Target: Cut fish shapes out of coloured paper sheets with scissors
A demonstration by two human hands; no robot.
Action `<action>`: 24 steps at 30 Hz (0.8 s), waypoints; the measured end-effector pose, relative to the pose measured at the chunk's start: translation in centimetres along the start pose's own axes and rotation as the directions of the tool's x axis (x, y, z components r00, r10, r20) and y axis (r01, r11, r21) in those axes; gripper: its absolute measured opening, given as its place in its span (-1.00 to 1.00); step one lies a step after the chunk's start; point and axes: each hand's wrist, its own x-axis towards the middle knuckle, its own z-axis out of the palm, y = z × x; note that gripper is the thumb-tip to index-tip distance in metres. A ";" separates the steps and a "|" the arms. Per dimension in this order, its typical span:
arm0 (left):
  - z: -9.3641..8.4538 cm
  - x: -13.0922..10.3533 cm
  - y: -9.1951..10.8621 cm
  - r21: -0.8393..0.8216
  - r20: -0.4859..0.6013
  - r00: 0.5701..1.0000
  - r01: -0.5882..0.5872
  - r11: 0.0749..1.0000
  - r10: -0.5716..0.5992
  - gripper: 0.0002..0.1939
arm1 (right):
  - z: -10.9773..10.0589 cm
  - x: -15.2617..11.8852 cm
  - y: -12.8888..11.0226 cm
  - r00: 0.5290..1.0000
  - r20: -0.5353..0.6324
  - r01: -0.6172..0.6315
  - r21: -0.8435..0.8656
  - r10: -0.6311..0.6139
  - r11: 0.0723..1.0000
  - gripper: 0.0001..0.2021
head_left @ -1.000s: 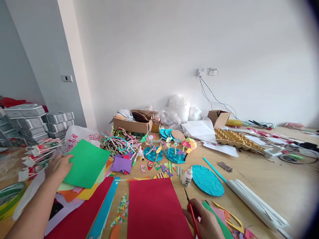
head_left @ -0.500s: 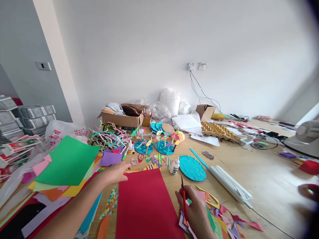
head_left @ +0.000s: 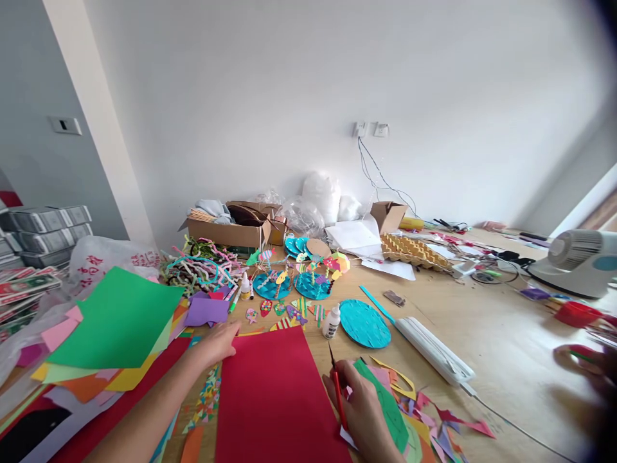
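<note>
On the desk (head_left: 448, 321), straight in front of the person: red sheet (head_left: 274, 399), flat, near edge out of view. Left hand (head_left: 214, 346) at its far-left corner, fingers loosely bent; can't tell from here whether that grip pinches the paper or only rests on it. Right hand (head_left: 361, 402) at the sheet's right edge, grip closed round a red-handled tool (head_left: 339, 392), looks like scissors, dark tip aimed away from the person. Green paper piece (head_left: 385, 408) just right of that hand, among offcuts. White bottle (head_left: 331, 323) upright past the far-right corner, just beside the blue disc (head_left: 365, 323). Paper fish (head_left: 296, 314) lie beyond the far edge.
</note>
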 end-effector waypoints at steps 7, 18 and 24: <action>-1.9 -1.1 0.2 -0.127 -0.087 0.989 -0.133 0.983 0.122 -0.86 | -0.1 0.2 -0.3 0.997 -0.026 -0.072 0.011 0.072 0.997 -0.80; -6.6 -5.1 1.5 -0.319 -0.226 0.939 -0.323 0.891 0.259 -0.88 | -1.3 0.8 -0.8 0.960 -0.070 -0.248 0.251 0.273 0.936 -0.80; -5.6 -5.3 1.6 -0.357 -0.174 0.933 -0.357 0.863 0.314 -0.86 | -0.9 1.1 -0.9 0.970 0.011 -0.216 0.483 0.241 0.848 -0.67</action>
